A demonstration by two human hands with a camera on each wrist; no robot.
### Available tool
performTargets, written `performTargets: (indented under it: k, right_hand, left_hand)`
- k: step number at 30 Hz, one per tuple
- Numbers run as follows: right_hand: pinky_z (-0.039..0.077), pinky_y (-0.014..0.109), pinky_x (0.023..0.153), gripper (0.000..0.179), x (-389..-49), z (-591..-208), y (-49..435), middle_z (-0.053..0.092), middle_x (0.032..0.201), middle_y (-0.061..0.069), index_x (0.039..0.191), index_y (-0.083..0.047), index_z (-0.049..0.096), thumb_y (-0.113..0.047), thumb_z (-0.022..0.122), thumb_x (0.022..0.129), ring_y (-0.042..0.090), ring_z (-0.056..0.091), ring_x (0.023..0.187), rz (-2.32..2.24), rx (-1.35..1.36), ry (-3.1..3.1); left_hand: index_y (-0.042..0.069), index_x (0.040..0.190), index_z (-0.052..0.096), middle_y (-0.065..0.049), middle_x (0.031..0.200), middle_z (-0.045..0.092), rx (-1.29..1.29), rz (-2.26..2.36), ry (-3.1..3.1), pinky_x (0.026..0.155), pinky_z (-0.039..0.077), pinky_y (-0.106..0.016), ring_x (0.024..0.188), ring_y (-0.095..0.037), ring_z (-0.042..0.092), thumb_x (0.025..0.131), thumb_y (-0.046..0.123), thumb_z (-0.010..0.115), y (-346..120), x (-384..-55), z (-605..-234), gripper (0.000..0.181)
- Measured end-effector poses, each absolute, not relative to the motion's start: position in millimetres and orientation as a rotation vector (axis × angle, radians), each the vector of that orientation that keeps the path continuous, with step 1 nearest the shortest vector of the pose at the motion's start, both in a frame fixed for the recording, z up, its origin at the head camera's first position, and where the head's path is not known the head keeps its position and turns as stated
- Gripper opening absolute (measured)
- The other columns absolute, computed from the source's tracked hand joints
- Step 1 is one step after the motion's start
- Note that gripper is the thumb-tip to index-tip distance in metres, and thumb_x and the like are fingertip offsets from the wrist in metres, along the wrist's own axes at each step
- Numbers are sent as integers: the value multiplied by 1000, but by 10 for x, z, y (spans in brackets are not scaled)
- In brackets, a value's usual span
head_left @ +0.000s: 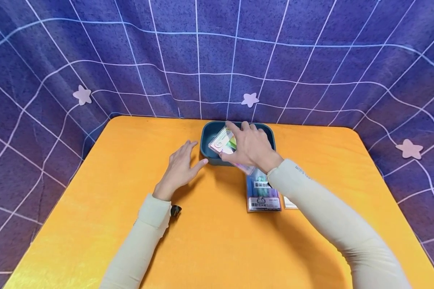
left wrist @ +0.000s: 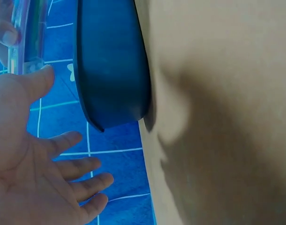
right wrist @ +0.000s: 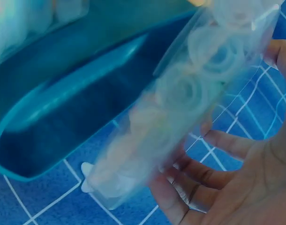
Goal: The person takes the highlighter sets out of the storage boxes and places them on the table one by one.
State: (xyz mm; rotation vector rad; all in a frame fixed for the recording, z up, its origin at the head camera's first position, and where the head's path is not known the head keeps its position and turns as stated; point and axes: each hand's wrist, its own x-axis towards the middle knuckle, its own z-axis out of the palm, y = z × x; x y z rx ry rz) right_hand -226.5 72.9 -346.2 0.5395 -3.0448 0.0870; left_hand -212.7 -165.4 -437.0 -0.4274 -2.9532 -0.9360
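My right hand grips a clear plastic pack by its edges, tilted over a dark teal bin. In the right wrist view, several round ends show through this pack, slightly blurred; their exact kind cannot be told. My left hand is just left of the bin, fingers spread and holding nothing. In the left wrist view its palm faces the camera, apart from the bin's side wall. Part of the bin's inside is hidden by the right hand and pack.
In front of the bin, a second clear pack with blue and purple contents lies on the yellow table. Right of it, a white-edged flat item is mostly covered by the right forearm. A blue gridded curtain stands behind.
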Motion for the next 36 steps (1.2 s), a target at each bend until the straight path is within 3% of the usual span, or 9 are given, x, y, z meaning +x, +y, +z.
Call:
performTargets:
  k: [5,10,20,27,36]
  right_hand:
    - [57,50,81,97,-2138,-3496,672,56,127,20,159,-36,27,-76,61,78,37,61,98,96,562,-3072]
    - [59,51,75,94,-1999,-3558,624,53,139,28,158,-34,32,-78,58,78,39,66,96,122,561,-3120]
    - [57,47,78,93,-1766,-3707,432,51,130,22,151,-17,36,-75,55,81,33,64,83,161,417,-3223]
    - [56,42,71,91,-1649,-3804,292,46,122,18,144,-10,38,-72,56,81,28,60,69,196,351,-3243]
    - [58,39,74,95,-1568,-3934,155,51,128,18,147,-6,38,-75,55,83,24,59,72,77,339,-3291]
  left_hand:
    - [8,157,31,-20,168,21,-429,-923,-2953,121,19,-63,156,-38,21,98,49,60,-1677,-2106,-4338,78]
    - [8,156,32,-21,167,22,-431,-922,-2954,121,18,-62,156,-39,21,98,49,59,-1691,-2095,-4356,76]
    - [10,157,30,-20,168,18,-416,-968,-2945,121,17,-64,155,-42,20,101,50,53,-1678,-2162,-4347,73]
    - [8,156,32,-20,168,20,-450,-958,-2955,121,16,-64,156,-40,18,100,48,56,-1620,-2188,-4323,73]
    - [11,154,37,-21,168,20,-527,-932,-2958,123,14,-63,157,-39,17,100,46,57,-1538,-2254,-4256,68]
